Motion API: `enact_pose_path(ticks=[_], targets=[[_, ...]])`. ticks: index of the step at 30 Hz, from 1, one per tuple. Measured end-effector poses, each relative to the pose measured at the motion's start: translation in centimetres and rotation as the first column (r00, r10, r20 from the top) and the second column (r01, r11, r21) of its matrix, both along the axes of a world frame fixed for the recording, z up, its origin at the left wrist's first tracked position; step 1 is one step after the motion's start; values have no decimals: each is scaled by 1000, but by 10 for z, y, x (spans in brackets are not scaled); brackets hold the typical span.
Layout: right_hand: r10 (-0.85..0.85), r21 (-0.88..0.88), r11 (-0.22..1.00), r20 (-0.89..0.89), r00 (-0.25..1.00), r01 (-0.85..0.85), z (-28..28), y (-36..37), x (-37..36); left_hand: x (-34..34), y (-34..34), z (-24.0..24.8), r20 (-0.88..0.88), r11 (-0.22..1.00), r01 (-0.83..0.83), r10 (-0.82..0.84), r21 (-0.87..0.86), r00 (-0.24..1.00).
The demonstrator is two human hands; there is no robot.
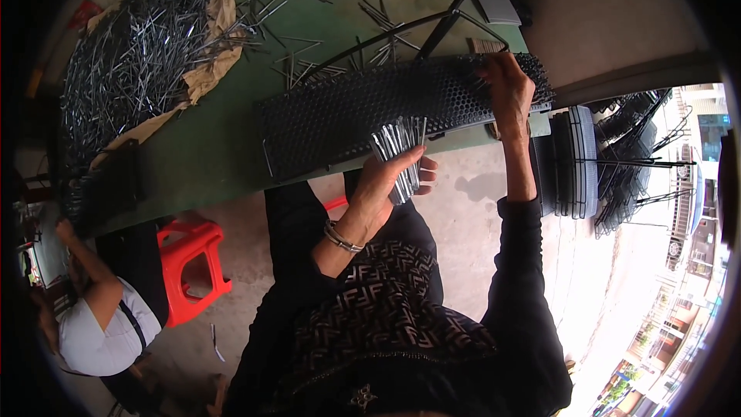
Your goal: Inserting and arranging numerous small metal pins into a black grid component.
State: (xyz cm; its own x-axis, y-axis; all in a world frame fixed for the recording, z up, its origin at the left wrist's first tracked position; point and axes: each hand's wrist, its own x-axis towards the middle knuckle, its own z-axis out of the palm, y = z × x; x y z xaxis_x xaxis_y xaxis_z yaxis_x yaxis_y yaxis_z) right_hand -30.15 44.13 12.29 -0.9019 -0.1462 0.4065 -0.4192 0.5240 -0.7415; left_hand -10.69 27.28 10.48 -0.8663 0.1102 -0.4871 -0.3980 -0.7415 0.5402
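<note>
Sleeves of a patterned dark top fill the bottom of the view, and our two forearms rise from them toward a green counter (pixel 216 147).

Nearest, our left hand (pixel 386 177), with a bracelet at the wrist, is closed around a bundle of pins (pixel 400 156). Their thin grey metal tips fan out above the fingers, just at the counter's near edge.

Beyond it a long black mesh panel (pixel 363 112) lies along that edge. Our right hand (pixel 509 89) rests on the panel's right end, fingers curled down onto the mesh. We cannot tell whether it pinches a pin there.

Past the panel, loose pins (pixel 309 50) lie scattered on the counter, with dark curved rods (pixel 432 27) crossing them. Farthest left, a large heap of pins (pixel 131 58) sits on brown paper (pixel 208 69).

To the right, off the counter, black wire racks (pixel 610 166) stand stacked. At lower left another person (pixel 96 324) in a white shirt sits beside a red stool (pixel 193 262).

We judge the risks as follows. The bundle is held loosely fanned, so pins could slip out and drop to the floor. The panel overhangs the edge a little, so pressure at its right end could tip or slide it. Sharp pin tips could also prick our fingers.
</note>
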Motion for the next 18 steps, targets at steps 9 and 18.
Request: enact_pose_path(ticks=[9,18], targets=[[81,538,836,-313,946,106,-13,-8,-4,2,-1,4,10,1000,-18,18,-22,1000],[467,-182,870,598,651,-458,36,-24,86,0,-2,9,-27,996,-19,17,-83,999]])
